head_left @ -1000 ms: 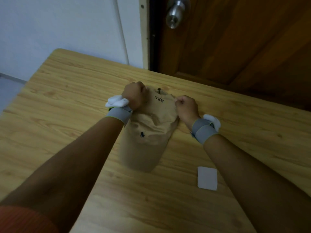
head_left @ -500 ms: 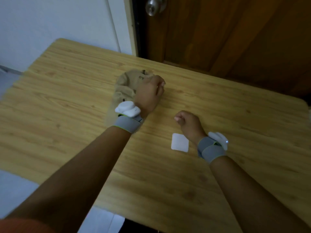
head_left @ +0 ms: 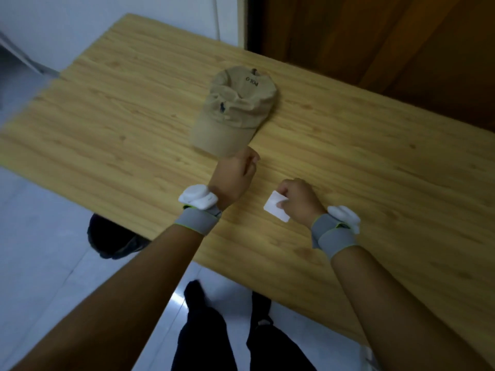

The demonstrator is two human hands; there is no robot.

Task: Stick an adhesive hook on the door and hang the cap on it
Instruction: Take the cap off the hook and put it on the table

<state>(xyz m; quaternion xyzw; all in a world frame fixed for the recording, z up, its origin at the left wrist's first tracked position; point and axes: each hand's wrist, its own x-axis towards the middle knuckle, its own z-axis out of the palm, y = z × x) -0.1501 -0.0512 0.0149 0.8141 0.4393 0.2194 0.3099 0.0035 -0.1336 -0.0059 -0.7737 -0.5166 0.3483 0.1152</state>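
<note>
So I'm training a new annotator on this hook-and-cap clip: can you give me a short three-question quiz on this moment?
1. True or false: the cap is hanging on the door.
2. Which hand grips the white adhesive hook pad? A) left hand B) right hand C) neither
3. Fill in: the left hand is curled just near the cap's ____.

Key
1. False; the cap lies on the wooden table, touched by neither hand.
2. B; the right hand pinches the pad's edge, low over the table.
3. Brim; the hand looks empty.
</note>
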